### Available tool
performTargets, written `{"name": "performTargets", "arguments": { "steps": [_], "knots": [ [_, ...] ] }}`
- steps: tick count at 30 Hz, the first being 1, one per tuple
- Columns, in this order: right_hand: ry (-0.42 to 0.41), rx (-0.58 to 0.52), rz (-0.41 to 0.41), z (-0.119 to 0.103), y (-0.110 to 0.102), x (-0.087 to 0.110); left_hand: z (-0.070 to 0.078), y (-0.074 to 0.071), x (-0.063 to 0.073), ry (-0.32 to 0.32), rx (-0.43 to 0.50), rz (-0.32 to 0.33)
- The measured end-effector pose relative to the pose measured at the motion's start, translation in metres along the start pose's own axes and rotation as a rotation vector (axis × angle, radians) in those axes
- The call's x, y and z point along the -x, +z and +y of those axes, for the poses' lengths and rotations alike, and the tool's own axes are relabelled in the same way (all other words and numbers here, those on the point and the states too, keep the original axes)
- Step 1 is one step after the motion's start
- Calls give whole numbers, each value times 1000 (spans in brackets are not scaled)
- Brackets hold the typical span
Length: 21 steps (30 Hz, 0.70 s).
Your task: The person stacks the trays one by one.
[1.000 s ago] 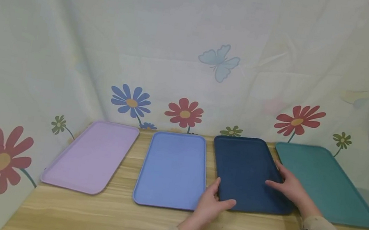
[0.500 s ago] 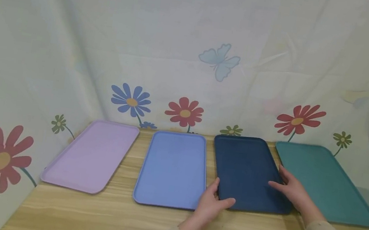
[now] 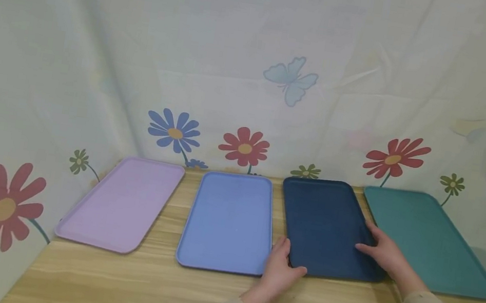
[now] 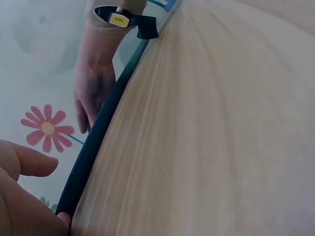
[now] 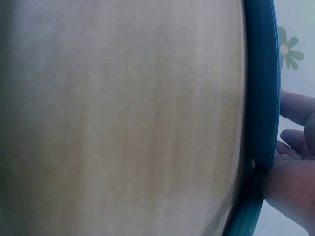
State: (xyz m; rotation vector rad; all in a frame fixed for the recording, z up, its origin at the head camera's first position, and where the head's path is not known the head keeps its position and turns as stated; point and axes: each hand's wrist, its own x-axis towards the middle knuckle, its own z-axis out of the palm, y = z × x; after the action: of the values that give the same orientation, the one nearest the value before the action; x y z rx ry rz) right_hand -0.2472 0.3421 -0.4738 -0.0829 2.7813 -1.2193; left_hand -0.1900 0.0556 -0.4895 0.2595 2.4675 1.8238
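Note:
A navy blue tray (image 3: pixel 328 225) lies flat on the wooden table, third from the left in the head view. My left hand (image 3: pixel 279 273) is at its near left corner, fingers along the left rim and thumb reaching towards the front corner. Low in the left wrist view, a left fingertip meets the edge of the navy tray (image 4: pixel 93 147). My right hand (image 3: pixel 387 252) lies at the right rim, its thumb stretched out over the tray surface and its other fingers at the side, partly hidden. Neither hand visibly pinches the rim.
To the left lie a light blue tray (image 3: pixel 229 222) and a lilac tray (image 3: pixel 123 204). A teal tray (image 3: pixel 432 243) is close on the right, beside my right hand. Behind the wooden table (image 3: pixel 149 288) hangs a flower-printed cloth (image 3: pixel 218 65).
My right hand has slid a little towards me along the right rim. The left hand has shifted slightly, its thumb drawing nearer the front corner. The trays look unmoved.

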Motion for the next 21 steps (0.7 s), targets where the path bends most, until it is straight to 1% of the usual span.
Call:
{"name": "performTargets", "arguments": {
  "steps": [2, 6, 11, 14, 16, 18, 21],
  "knots": [
    [3, 13, 2, 0, -1, 0, 0, 1, -1, -7, 4, 8],
    [-2, 60, 17, 0, 0, -1, 2, 1, -2, -20, 61, 19],
    [-34, 111, 28, 1, 1, -2, 2, 1, -3, -20, 59, 35],
    [-51, 146, 29, 1, 2, -2, 2, 1, -3, 2, 54, 50],
    [-58, 167, 29, 1, 2, -2, 1, 2, -3, 1, 67, 58],
    [-64, 179, 27, 1, 2, -2, 1, 2, -2, -3, 82, 68],
    [-68, 173, 20, 1, 2, -2, 1, 3, 0, -27, 116, 87]
  ]
}}
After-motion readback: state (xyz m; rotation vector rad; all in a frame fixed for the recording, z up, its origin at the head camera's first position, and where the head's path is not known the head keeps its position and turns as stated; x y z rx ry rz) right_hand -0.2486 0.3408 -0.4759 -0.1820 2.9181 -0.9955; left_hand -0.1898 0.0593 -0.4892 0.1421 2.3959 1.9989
